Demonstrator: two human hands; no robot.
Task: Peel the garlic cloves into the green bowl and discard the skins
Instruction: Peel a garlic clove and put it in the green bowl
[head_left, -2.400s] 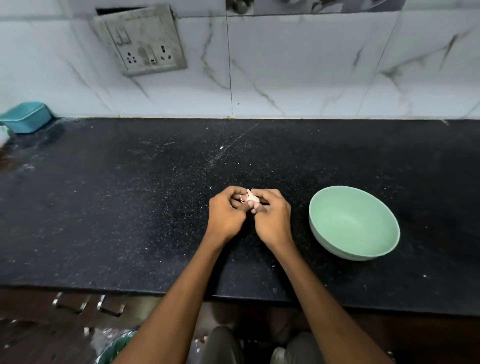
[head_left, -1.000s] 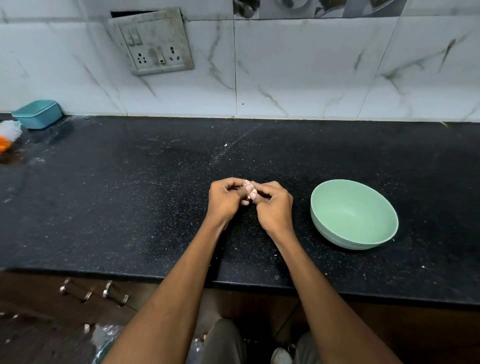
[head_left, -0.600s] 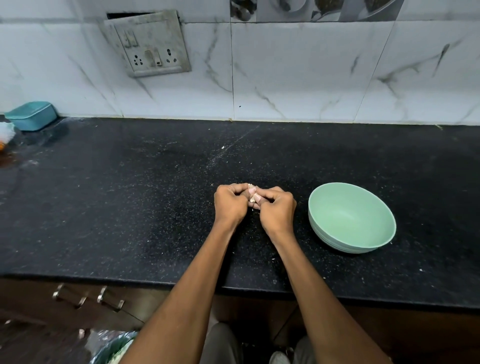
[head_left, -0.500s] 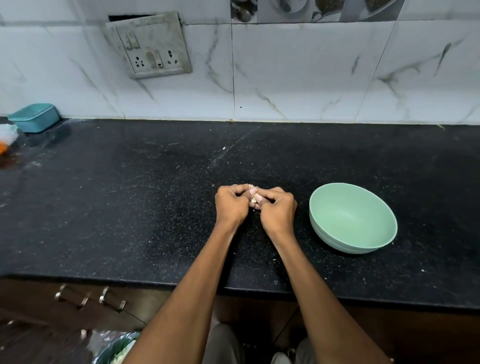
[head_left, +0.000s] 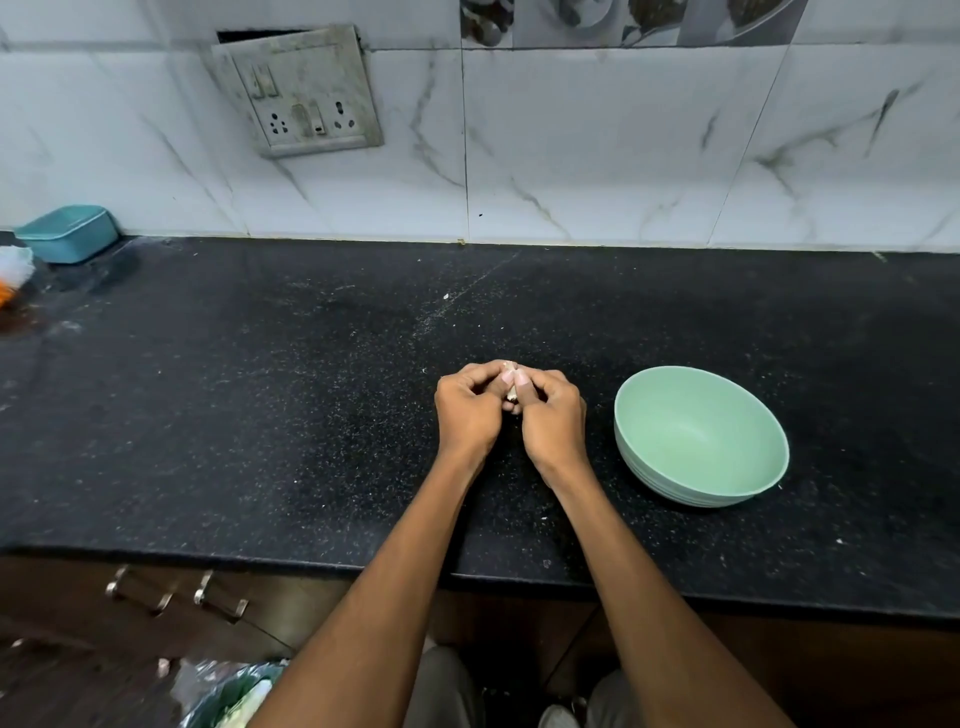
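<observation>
Both hands meet over the middle of the black counter (head_left: 260, 405). My left hand (head_left: 467, 410) and my right hand (head_left: 553, 415) have their fingers curled, and together they pinch a small pale garlic clove (head_left: 510, 382) between thumbs and fingertips. Most of the clove is hidden by the fingers. The green bowl (head_left: 701, 436) stands on the counter just right of my right hand, and nothing shows inside it.
A teal lidded box (head_left: 67, 231) sits at the far left against the marble wall. A socket plate (head_left: 298, 91) hangs on the wall above. Below the counter edge at the lower left is a bin lined with plastic (head_left: 228, 696), beside drawer handles (head_left: 171, 595).
The hands have stayed together on the clove, with only small finger shifts. The clove's pale skin showed more 2.4 s ago and is now mostly covered by the fingertips.
</observation>
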